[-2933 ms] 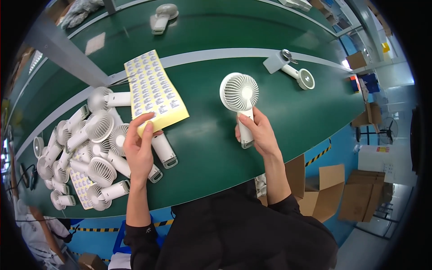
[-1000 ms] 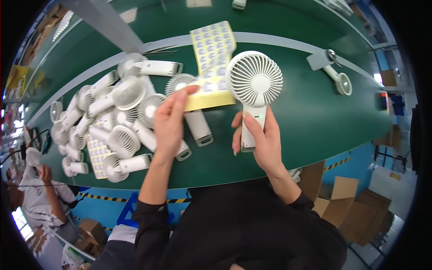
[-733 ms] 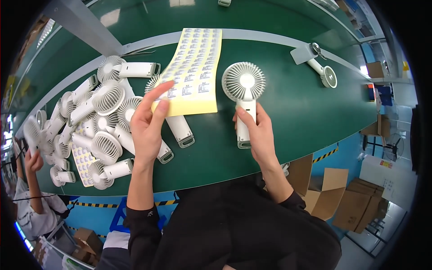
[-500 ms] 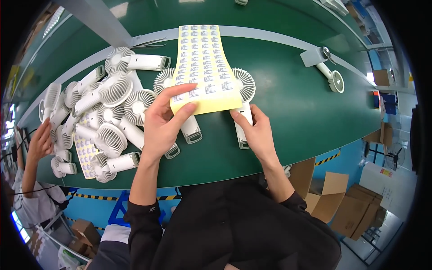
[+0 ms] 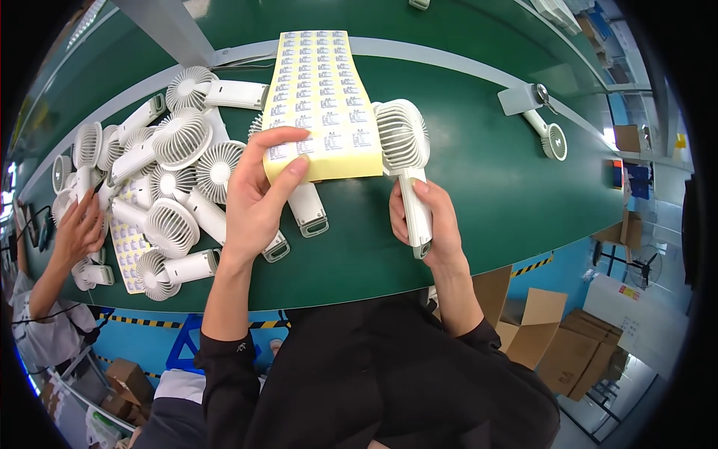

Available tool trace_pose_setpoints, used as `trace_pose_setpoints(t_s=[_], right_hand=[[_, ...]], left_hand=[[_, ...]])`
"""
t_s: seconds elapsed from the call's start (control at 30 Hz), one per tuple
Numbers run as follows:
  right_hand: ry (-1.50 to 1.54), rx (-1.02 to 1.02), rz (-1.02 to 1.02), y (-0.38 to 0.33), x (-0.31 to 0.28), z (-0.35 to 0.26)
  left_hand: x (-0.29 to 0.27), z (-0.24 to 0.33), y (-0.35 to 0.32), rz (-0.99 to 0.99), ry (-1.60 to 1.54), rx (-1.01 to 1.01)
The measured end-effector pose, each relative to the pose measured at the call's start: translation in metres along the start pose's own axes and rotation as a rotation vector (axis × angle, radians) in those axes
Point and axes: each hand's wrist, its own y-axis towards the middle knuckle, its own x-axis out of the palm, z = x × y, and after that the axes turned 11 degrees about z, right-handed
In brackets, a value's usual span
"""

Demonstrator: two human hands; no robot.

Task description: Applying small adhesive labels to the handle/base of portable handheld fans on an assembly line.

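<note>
Between thumb and fingers, my left hand (image 5: 258,198) pinches the near edge of a yellow sheet of stickers (image 5: 318,97), printed with rows of small white labels. My right hand (image 5: 430,224) is wrapped round the handle of a white handheld fan (image 5: 404,138), its round slatted head pointing away from me. The fan's head is just right of the sheet. Below the sheet another white fan's handle (image 5: 309,209) lies on the table; its head is mostly hidden by the sheet.
Many white fans (image 5: 170,224) are heaped on the green table (image 5: 493,194) at left, over another sticker sheet (image 5: 129,251). A co-worker's hand (image 5: 81,228) reaches into the heap. One fan (image 5: 553,141) lies far right beside a grey plate (image 5: 517,99). Open cardboard boxes (image 5: 542,318) stand below, right.
My right hand has lifted and turned the fan, so its rounded cage shows more. The sheet has shifted slightly left with my left hand. The co-worker's hand has moved into the heap.
</note>
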Motion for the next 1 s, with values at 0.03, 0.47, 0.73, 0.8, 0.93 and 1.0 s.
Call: trace_pose_setpoints(t_s=[0.03,0.47,0.73,0.8,0.93,1.0], right_hand=[[0.013,-0.007,-0.018,0.000,0.000,0.000],[0.351,-0.145,-0.146,-0.010,0.006,-0.004],[-0.017,0.003,-0.413,-0.020,0.047,0.013],[0.025,0.152,-0.455,-0.013,0.044,0.015],[0.118,0.188,-0.471,-0.016,0.048,0.021],[0.149,0.203,-0.483,-0.017,0.050,0.021]], left_hand=[[0.003,0.002,0.000,0.001,-0.002,-0.001],[-0.002,-0.004,0.001,0.015,0.075,0.107],[0.023,-0.006,-0.020,-0.367,-0.005,-0.293],[0.019,-0.004,-0.017,-0.359,-0.027,-0.351],[0.021,-0.006,-0.023,-0.304,-0.169,-0.299],[0.018,0.000,-0.021,-0.323,-0.124,-0.411]])
